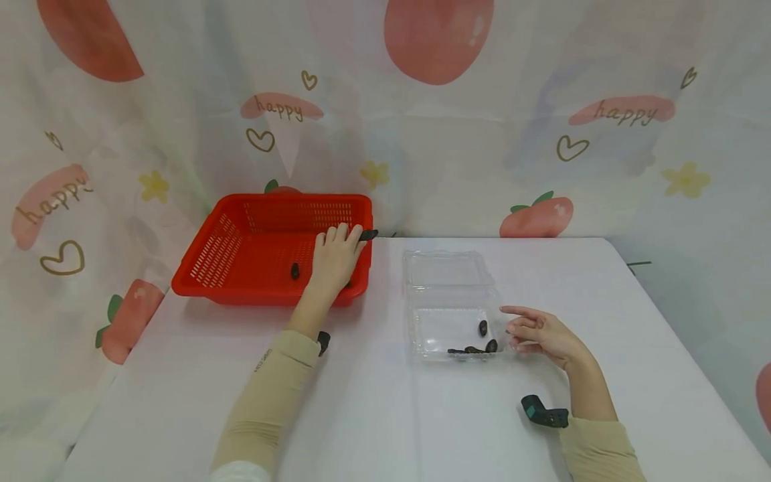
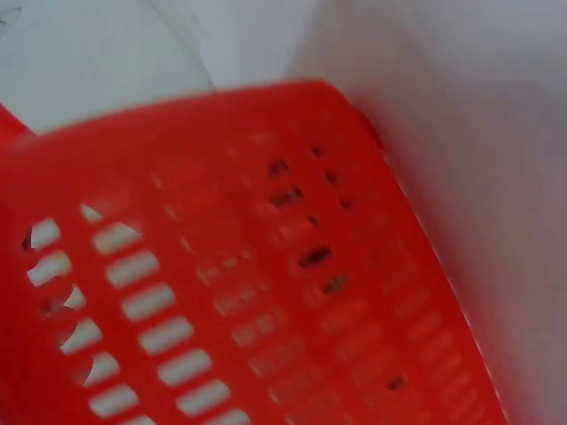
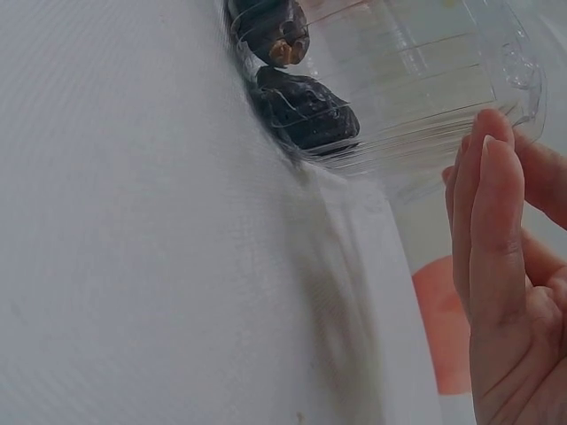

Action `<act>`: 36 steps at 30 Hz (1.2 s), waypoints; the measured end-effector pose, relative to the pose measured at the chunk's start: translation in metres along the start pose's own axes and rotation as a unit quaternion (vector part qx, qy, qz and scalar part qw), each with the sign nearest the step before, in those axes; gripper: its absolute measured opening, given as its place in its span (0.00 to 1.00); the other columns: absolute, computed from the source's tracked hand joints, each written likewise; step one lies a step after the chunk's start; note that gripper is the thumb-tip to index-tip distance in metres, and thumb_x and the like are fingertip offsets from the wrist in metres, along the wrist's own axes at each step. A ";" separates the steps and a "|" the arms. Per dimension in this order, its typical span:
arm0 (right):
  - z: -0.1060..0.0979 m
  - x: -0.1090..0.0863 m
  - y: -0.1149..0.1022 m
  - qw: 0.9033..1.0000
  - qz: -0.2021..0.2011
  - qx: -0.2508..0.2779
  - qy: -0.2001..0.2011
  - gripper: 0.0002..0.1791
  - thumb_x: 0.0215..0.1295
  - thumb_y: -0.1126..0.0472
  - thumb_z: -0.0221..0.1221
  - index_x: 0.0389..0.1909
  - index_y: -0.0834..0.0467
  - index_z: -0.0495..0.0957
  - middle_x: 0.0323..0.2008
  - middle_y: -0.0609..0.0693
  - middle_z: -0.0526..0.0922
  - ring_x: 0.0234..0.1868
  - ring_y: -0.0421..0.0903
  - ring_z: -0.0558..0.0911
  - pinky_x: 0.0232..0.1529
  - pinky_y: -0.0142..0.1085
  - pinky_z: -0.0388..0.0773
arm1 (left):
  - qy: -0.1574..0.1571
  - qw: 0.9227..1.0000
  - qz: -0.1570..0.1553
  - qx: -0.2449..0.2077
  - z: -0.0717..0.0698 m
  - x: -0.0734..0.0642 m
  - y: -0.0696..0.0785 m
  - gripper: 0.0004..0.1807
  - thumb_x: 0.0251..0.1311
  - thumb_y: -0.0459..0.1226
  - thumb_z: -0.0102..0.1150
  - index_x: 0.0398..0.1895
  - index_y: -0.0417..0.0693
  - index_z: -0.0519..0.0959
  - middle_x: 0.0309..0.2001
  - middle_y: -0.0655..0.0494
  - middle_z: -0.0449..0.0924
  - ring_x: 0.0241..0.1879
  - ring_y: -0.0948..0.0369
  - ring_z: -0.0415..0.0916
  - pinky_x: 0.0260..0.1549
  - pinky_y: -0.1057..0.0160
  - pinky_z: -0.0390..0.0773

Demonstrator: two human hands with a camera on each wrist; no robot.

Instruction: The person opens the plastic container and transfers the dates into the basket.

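Note:
My left hand [image 1: 337, 258] is over the right side of a red perforated basket [image 1: 211, 289] and pinches a slim dark piece [image 1: 369, 235] near the rim. Another dark oval piece [image 1: 294, 271] lies on the basket floor. In the left wrist view the slotted basket wall [image 2: 266, 115] hides that hand. My right hand [image 1: 545, 335] has its fingers stretched out at the right edge of a clear hinged plastic box [image 1: 434, 328]. Several dark pieces [image 1: 492, 345] are inside this box, mostly along its near edge. Seen close, one dark piece [image 3: 306, 111] looks wrinkled and glossy.
The box's lid [image 1: 446, 269] lies folded back toward the far table edge. A white cloth covers the table [image 1: 361, 415]. Behind it hangs a printed curtain [image 1: 421, 154], with the basket's back close to it. Each wrist carries a black camera mount [image 1: 545, 412].

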State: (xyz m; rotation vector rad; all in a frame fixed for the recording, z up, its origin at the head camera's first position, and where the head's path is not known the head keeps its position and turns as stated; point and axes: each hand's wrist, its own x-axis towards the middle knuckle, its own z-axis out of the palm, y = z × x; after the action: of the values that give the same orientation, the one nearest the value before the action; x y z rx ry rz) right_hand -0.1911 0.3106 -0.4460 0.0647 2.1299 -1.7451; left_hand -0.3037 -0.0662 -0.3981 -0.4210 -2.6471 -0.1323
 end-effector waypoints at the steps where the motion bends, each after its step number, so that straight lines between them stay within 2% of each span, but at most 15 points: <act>1: 0.000 0.000 0.000 1.000 0.000 0.000 0.000 0.29 0.62 0.63 0.57 0.62 0.65 0.60 0.28 0.46 0.82 0.28 0.40 0.80 0.32 0.33 0.78 | -0.008 1.000 -0.009 -0.004 0.000 0.000 -0.005 0.13 0.66 0.46 0.46 0.47 0.51 0.65 0.42 0.49 0.69 0.42 0.52 0.65 0.44 0.54 0.65; 8: 0.001 0.000 -0.001 1.000 0.000 0.001 -0.001 0.28 0.62 0.63 0.57 0.62 0.64 0.61 0.28 0.46 0.82 0.28 0.40 0.80 0.32 0.33 0.78 | -0.059 0.996 -0.067 -0.017 -0.001 0.000 -0.032 0.14 0.68 0.46 0.42 0.50 0.49 0.63 0.45 0.47 0.66 0.46 0.50 0.62 0.47 0.50 0.62; 17: 0.000 -0.002 -0.004 1.000 -0.003 0.005 -0.006 0.29 0.62 0.63 0.57 0.62 0.65 0.60 0.27 0.46 0.82 0.27 0.40 0.79 0.31 0.32 0.78 | -0.076 0.992 -0.096 -0.005 -0.002 -0.003 -0.059 0.15 0.69 0.46 0.38 0.51 0.46 0.61 0.45 0.45 0.64 0.47 0.47 0.61 0.47 0.49 0.61; 22: 0.000 -0.002 -0.004 1.000 -0.005 0.006 -0.007 0.31 0.62 0.63 0.57 0.63 0.67 0.58 0.27 0.45 0.82 0.27 0.40 0.79 0.31 0.32 0.78 | -0.104 0.988 -0.116 0.000 0.000 -0.006 -0.071 0.15 0.70 0.45 0.37 0.51 0.46 0.60 0.46 0.43 0.63 0.48 0.47 0.59 0.48 0.48 0.60; 26: 0.000 -0.002 -0.003 1.000 -0.006 0.002 -0.005 0.30 0.62 0.64 0.56 0.63 0.67 0.58 0.26 0.45 0.82 0.27 0.40 0.79 0.31 0.32 0.78 | -0.123 0.984 -0.130 0.005 0.002 -0.007 -0.076 0.15 0.70 0.44 0.38 0.52 0.46 0.60 0.47 0.42 0.63 0.48 0.46 0.59 0.47 0.48 0.60; 36: 0.000 -0.003 -0.004 1.000 -0.004 -0.001 -0.004 0.31 0.62 0.63 0.57 0.63 0.67 0.58 0.26 0.45 0.81 0.27 0.40 0.80 0.31 0.32 0.78 | -0.154 0.979 -0.135 0.022 0.001 -0.007 -0.075 0.17 0.68 0.43 0.41 0.55 0.47 0.60 0.49 0.40 0.63 0.50 0.46 0.60 0.49 0.47 0.61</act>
State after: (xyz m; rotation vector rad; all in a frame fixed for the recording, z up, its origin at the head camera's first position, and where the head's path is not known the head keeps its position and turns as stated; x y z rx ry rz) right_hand -0.1897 0.3103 -0.4413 0.0470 2.1284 -1.7453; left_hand -0.3218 -0.1391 -0.4044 -0.0673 -2.9965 -0.0990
